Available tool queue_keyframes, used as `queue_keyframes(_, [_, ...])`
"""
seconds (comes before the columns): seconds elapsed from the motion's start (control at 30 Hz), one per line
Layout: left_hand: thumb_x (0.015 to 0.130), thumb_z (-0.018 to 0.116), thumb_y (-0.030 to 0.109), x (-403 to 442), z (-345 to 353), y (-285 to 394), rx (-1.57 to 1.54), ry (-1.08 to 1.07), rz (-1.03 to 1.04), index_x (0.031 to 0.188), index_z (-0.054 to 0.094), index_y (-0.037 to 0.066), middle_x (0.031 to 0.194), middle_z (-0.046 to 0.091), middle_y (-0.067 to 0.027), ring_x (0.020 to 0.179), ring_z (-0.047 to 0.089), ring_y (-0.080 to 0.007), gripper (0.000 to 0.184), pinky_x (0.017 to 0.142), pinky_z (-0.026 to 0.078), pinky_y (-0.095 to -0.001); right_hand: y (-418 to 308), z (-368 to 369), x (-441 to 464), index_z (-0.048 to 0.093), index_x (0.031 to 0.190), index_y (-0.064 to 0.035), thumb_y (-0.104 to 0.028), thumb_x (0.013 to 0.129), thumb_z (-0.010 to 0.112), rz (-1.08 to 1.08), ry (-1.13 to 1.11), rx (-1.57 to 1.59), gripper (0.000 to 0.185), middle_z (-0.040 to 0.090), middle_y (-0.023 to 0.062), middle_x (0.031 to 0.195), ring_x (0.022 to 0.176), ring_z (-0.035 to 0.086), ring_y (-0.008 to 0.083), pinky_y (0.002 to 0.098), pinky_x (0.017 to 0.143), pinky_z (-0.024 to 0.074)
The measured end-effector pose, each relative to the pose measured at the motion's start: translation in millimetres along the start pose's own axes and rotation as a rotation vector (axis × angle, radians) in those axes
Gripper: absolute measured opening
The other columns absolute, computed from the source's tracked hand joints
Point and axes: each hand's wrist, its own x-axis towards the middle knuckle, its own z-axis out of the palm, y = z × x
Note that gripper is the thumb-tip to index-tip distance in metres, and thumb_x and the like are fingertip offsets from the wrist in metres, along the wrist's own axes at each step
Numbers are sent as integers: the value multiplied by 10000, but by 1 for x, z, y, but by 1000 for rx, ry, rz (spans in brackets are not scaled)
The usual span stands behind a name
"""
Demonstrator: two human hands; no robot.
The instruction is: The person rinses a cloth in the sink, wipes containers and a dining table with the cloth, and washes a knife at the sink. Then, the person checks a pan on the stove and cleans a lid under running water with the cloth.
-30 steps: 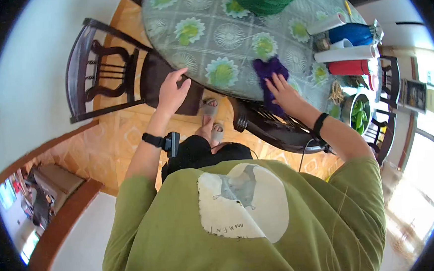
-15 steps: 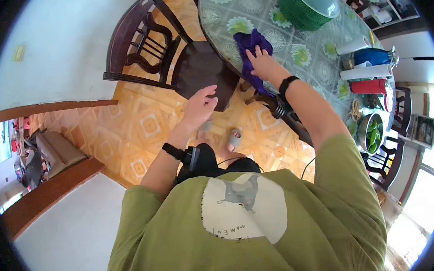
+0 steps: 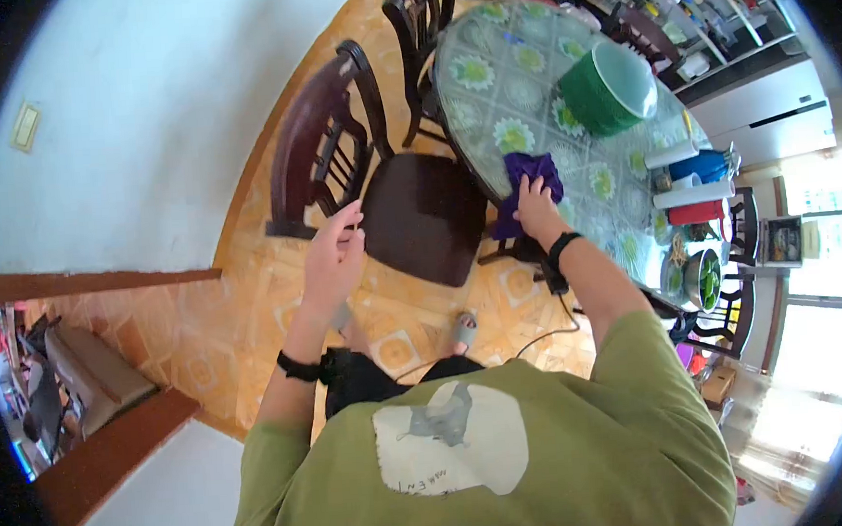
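Observation:
A crumpled purple cloth (image 3: 512,221) lies at the near edge of the round table (image 3: 470,115), part of it hanging over the rim. My right hand (image 3: 539,209) is on top of it, fingers bent into the fabric. Folds hide some of the fingertips. My left hand (image 3: 334,261) hovers in front of the dark wooden chair (image 3: 428,214), close to the lower end of its backrest. Its fingers are slightly curled and apart, holding nothing; whether they touch the chair I cannot tell.
On the table stand a large green pot (image 3: 603,93), white rolls (image 3: 694,194), a blue bottle (image 3: 702,166), a red cylinder (image 3: 696,213) and a metal bowl with green leaves (image 3: 704,279). Another chair (image 3: 417,32) is beyond. A cable (image 3: 551,333) trails low near my legs.
The view has shifted, showing more of the table's far side. My left hand has moved from over the seat's front toward the chair's backrest. My right hand stays on the cloth, its fingers less spread.

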Motion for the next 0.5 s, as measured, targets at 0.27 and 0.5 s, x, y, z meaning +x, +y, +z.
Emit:
queue_keyframes(0.27, [989, 698, 151, 82, -136, -19, 378, 129, 333, 1460, 579, 5, 1416, 597, -192, 1285, 611, -327, 507, 1067, 501, -412, -31, -2, 11, 138, 1681, 9, -344, 936, 809, 340, -21, 274, 1062, 237, 328, 1694, 1464, 427, 506, 477, 1060, 578])
queue_keyframes(0.5, [931, 773, 324, 145, -138, -69, 343, -506, -224, 1371, 650, 32, 1150, 764, -156, 1068, 731, -274, 542, 957, 561, -418, -48, -27, 14, 160, 1692, -53, -338, 935, 806, 466, -17, 408, 1035, 242, 276, 1713, 1481, 416, 488, 495, 1115, 530])
